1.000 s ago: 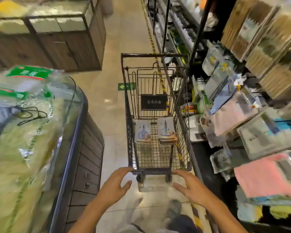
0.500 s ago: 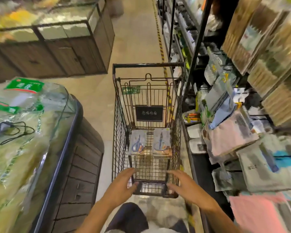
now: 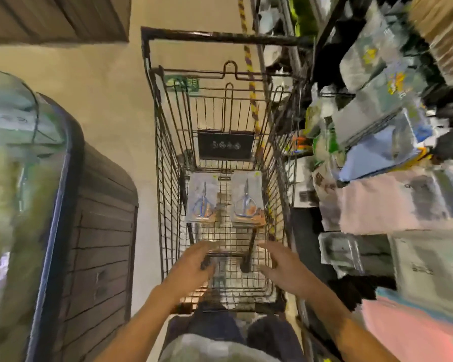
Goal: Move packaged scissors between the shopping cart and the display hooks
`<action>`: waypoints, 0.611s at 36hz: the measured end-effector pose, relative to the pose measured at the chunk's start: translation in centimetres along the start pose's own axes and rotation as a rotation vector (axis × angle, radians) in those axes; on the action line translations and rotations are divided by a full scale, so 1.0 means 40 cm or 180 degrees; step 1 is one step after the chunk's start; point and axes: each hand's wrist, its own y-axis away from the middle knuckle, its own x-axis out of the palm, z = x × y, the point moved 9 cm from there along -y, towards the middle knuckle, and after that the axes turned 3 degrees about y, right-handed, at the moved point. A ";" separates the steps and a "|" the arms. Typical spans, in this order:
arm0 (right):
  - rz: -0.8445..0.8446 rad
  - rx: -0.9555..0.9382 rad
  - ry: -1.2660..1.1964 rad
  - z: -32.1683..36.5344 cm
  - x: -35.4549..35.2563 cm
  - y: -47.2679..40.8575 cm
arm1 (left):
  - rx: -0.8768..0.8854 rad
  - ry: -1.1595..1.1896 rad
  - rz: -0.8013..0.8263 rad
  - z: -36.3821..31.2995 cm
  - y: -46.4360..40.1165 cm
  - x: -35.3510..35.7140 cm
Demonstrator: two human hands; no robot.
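Both hands have reached forward over the near end of the shopping cart [image 3: 152, 131]; left hand [image 3: 191, 267] and right hand [image 3: 280, 265] hover with fingers loosely spread, grasping nothing. Ahead of them lie two scissor packs: one [image 3: 201, 198] beyond the left hand, one [image 3: 247, 198] beyond the right. Display shelves [image 3: 377, 152] crowd the right hand's side.

two scissors packs [image 3: 201, 198] side by side in cart [image 3: 220, 37] | display rack [image 3: 392, 142] right | freezer [image 3: 63, 205] left
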 end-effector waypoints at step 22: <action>-0.1133 0.1073 -0.1171 -0.231 0.092 -0.660 | -0.0149 -0.0268 0.0247 0.308 -0.440 0.051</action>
